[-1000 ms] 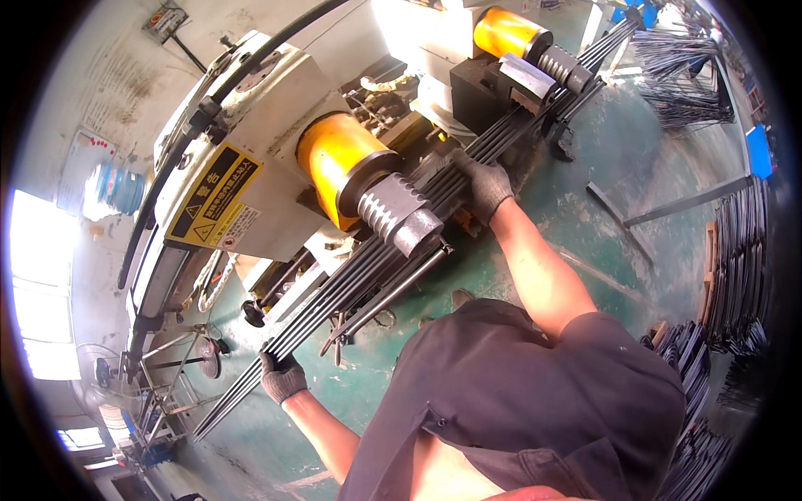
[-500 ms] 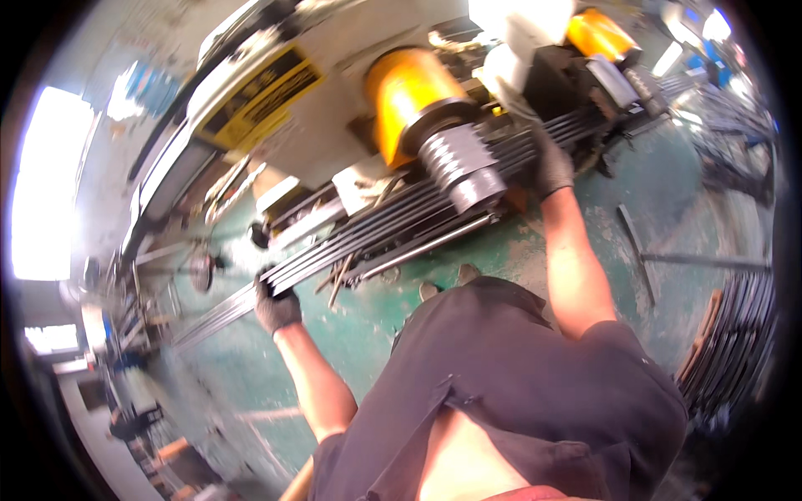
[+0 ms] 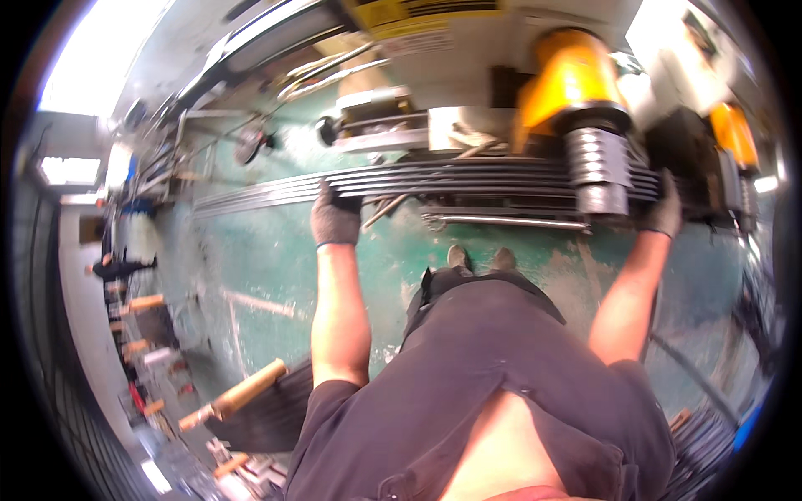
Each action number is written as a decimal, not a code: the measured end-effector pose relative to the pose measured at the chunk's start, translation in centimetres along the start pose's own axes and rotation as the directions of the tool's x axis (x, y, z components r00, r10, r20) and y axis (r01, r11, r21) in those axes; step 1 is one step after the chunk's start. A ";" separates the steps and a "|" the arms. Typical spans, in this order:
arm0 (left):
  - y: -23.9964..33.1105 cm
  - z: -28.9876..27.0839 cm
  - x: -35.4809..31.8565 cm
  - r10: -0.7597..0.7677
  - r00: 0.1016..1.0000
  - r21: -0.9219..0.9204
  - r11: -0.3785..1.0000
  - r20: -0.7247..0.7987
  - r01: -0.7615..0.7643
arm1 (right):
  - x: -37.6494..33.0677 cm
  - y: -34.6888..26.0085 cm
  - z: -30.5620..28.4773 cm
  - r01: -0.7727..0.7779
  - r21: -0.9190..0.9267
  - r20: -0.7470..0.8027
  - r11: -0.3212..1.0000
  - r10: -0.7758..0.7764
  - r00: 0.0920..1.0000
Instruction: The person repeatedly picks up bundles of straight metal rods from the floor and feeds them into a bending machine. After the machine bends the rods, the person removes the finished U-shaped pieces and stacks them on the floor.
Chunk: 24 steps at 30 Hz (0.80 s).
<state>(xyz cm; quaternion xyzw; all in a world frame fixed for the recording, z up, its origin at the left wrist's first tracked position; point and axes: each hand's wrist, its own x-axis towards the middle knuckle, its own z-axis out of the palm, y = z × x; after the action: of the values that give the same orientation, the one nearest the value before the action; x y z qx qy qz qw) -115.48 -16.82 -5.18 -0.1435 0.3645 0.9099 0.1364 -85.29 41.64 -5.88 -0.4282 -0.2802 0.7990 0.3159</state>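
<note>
Several long dark metal bars [image 3: 468,177] lie side by side and run nearly level across the head view, above my feet. Around their near edge, left of the middle, my left hand [image 3: 336,219] is closed in a grey work glove, thumb up. Far to the right, my right hand [image 3: 666,210], also gloved, grips the same bars; its fingers are partly hidden. Between my hands, a ribbed grey cylinder [image 3: 597,167] under an orange motor-like housing [image 3: 576,75] covers part of the bars. A thinner shiny rod [image 3: 510,222] lies just nearer to me than the bars.
A pale machine with a yellow label [image 3: 418,21] stands ahead. A second orange housing [image 3: 733,138] is at the far right. Dark stock with a wooden beam [image 3: 242,391] lies at lower left, stacked bars [image 3: 710,455] at lower right. Another person [image 3: 124,265] is far left.
My view has turned, so the bars, slanted before, now run almost level. Machine and orange housing have shifted right in the picture. Both hands still grip the bars.
</note>
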 end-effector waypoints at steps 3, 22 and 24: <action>3.6 -3.3 2.1 0.008 1.000 -0.120 0.993 0.012 -0.006 | -0.2 -1.3 0.5 -0.046 -0.021 -0.061 0.999 0.044 0.997; 45.3 -30.8 22.3 0.390 0.809 0.066 0.912 -0.439 -0.404 | -20.1 26.4 -14.8 -0.204 -0.215 -0.695 0.955 -0.003 0.719; 48.1 -32.7 23.5 0.403 0.785 0.114 0.910 -0.470 -0.399 | -22.3 27.7 -16.8 -0.259 -0.246 -0.726 0.934 0.000 0.688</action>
<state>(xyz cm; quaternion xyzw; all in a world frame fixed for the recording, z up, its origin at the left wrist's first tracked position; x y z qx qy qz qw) -148.81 -69.99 -6.30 -0.2849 0.4127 0.8512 -0.1548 -68.51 10.21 -22.46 -0.7699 -0.2330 0.5314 0.2657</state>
